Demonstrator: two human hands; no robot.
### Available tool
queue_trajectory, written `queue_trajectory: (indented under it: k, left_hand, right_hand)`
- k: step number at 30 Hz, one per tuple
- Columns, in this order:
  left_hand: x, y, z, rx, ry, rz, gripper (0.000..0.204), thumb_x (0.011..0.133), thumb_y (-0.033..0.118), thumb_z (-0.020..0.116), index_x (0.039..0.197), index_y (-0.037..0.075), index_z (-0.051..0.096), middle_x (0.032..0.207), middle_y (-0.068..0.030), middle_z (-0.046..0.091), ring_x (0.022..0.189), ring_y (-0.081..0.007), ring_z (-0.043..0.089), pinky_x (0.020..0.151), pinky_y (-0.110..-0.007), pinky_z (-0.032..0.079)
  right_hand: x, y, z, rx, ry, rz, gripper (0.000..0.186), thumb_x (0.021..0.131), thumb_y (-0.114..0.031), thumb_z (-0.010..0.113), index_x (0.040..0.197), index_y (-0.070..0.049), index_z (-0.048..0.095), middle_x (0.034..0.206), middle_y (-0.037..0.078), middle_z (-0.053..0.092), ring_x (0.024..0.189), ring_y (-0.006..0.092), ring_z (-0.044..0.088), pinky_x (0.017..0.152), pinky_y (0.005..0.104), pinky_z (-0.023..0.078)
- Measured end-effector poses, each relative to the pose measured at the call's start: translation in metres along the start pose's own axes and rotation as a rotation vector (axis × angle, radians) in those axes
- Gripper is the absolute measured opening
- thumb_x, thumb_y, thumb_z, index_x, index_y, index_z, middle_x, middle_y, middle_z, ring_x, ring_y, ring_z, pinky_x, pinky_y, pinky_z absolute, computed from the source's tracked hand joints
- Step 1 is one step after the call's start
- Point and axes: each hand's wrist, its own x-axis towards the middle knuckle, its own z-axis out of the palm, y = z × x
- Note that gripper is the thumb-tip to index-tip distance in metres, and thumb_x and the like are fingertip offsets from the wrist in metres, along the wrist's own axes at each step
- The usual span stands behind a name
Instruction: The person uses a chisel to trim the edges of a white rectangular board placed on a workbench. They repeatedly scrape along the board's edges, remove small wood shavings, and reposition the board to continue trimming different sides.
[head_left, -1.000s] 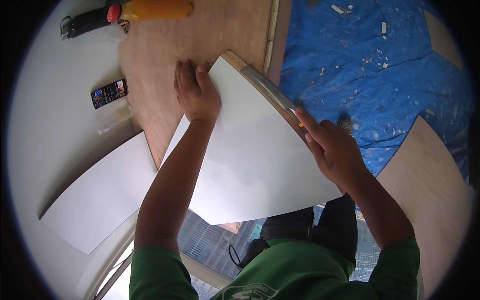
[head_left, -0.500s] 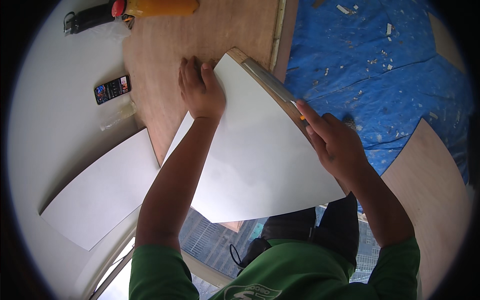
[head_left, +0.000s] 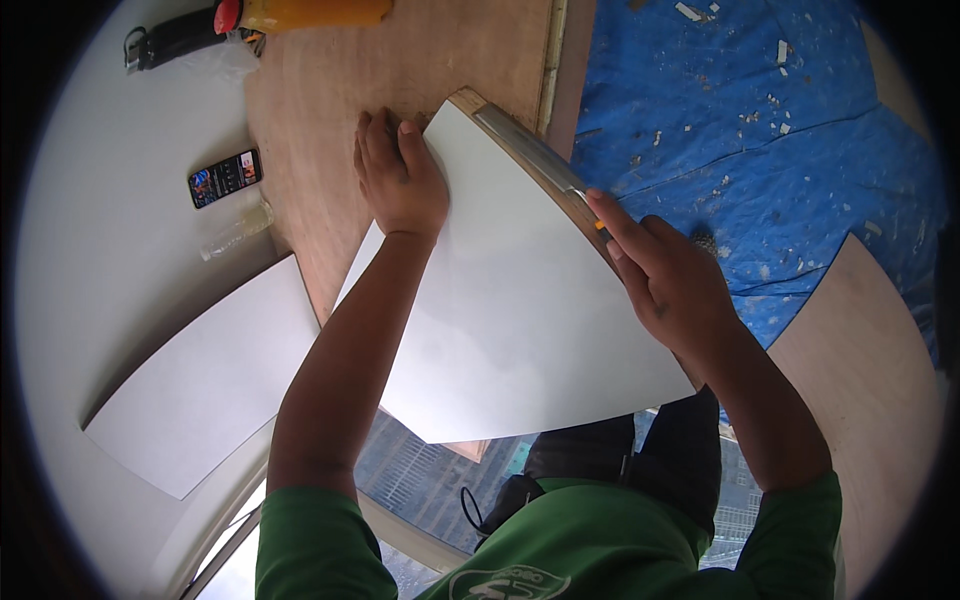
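Over on the left, a white, flat four-sided panel [head_left: 190, 390] lies by the surface's near left edge, with a black phone [head_left: 224, 178] with a lit screen just past that left edge. Next comes the left hand [head_left: 402, 185], palm down beside the upper left edge of a larger white-faced board [head_left: 510, 290]; its fingers lie loosely extended, grasping nothing I can make out. This board covers the near right part of the brown wooden surface [head_left: 350, 90] and reaches past its right edge. Its face looks smooth and clean, with bare brown wood along the right side. There the right hand [head_left: 670, 270] has its fingers closed around a cutting tool with a long silver blade [head_left: 530, 150], index finger extended. I'd judge the work part-way: white face on, that bare edge left unfaced.
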Motion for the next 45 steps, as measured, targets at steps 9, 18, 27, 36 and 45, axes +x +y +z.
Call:
queue_trajectory:
  k: [9,18,27,36,45]
  left_hand:
    - [0.0009,-0.0004,-0.0001,-0.006,-0.001,-0.002,0.064,0.110,0.046,0.040,0.155,0.001,0.048,0.169,-0.0232,0.036,0.157,-0.0403,0.031,0.128,-0.052,0.026]
    - [-0.0010,0.0030,-0.0017,0.001,-0.013,-0.019,0.066,0.110,0.048,0.040,0.157,0.002,0.046,0.170,-0.0227,0.034,0.159,-0.0392,0.029,0.128,-0.052,0.025]
    - [0.0005,0.0019,-0.0013,0.003,-0.003,-0.011,0.065,0.110,0.047,0.040,0.156,0.002,0.048,0.170,-0.0220,0.036,0.158,-0.0391,0.030,0.128,-0.052,0.025]
    - [0.0003,0.0033,-0.0015,-0.001,-0.009,-0.023,0.065,0.111,0.047,0.039,0.156,0.001,0.048,0.170,-0.0222,0.036,0.158,-0.0387,0.031,0.128,-0.052,0.026]
    - [-0.0008,0.0015,-0.0015,0.004,-0.002,-0.015,0.066,0.111,0.049,0.038,0.156,0.001,0.047,0.170,-0.0217,0.036,0.158,-0.0383,0.031,0.128,-0.051,0.027]
  right_hand:
    - [0.0016,-0.0001,0.0012,0.004,0.038,-0.015,0.060,0.106,-0.016,0.064,0.162,-0.022,0.045,0.084,0.011,0.063,0.066,0.0251,0.065,0.060,0.0415,0.057]
    - [-0.0046,-0.0014,-0.0003,-0.003,0.025,0.001,0.060,0.105,-0.016,0.065,0.162,-0.021,0.046,0.082,0.011,0.062,0.064,0.0246,0.064,0.059,0.0413,0.056]
    - [-0.0010,-0.0033,-0.0019,0.014,0.015,0.011,0.061,0.105,-0.015,0.064,0.162,-0.022,0.045,0.083,0.011,0.062,0.068,0.0260,0.064,0.062,0.0427,0.057]
    - [-0.0005,-0.0021,-0.0008,0.026,-0.003,0.004,0.058,0.109,-0.015,0.059,0.164,-0.021,0.042,0.086,0.010,0.062,0.070,0.0220,0.061,0.063,0.0386,0.053]
    - [0.0001,-0.0013,0.0010,-0.017,0.016,0.010,0.061,0.104,-0.015,0.065,0.161,-0.023,0.046,0.083,0.010,0.063,0.068,0.0245,0.065,0.060,0.0397,0.057]
